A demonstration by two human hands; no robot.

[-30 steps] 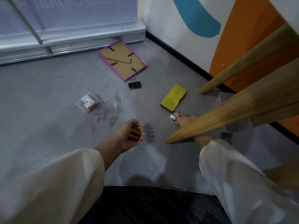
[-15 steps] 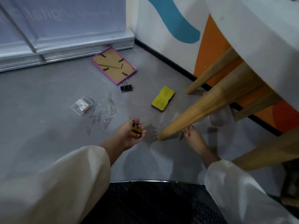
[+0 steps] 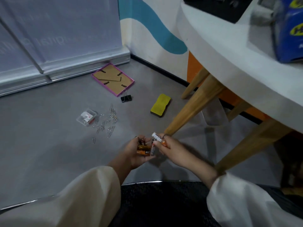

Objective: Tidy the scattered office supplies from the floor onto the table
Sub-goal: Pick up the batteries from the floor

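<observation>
My left hand (image 3: 132,155) is cupped palm up and holds several orange-and-black batteries (image 3: 144,149). My right hand (image 3: 172,149) pinches a white battery (image 3: 157,137) right above them, touching the left hand's load. On the grey floor lie a yellow board eraser (image 3: 160,105), a black binder clip (image 3: 126,97), a pink picture frame (image 3: 113,79) face down, scattered paper clips (image 3: 106,122) and their clear plastic box (image 3: 86,117). The white round table (image 3: 229,51) stands at the upper right.
Slanted wooden table legs (image 3: 191,110) reach the floor just right of my hands. A clear plastic piece (image 3: 214,113) lies under the table. A blue package (image 3: 290,28) and a black item (image 3: 218,5) sit on the tabletop. A metal-based banner (image 3: 62,64) lines the far wall.
My right hand came out from behind the table leg with a white battery and moved left to meet my left hand. The view lifted, showing the tabletop.
</observation>
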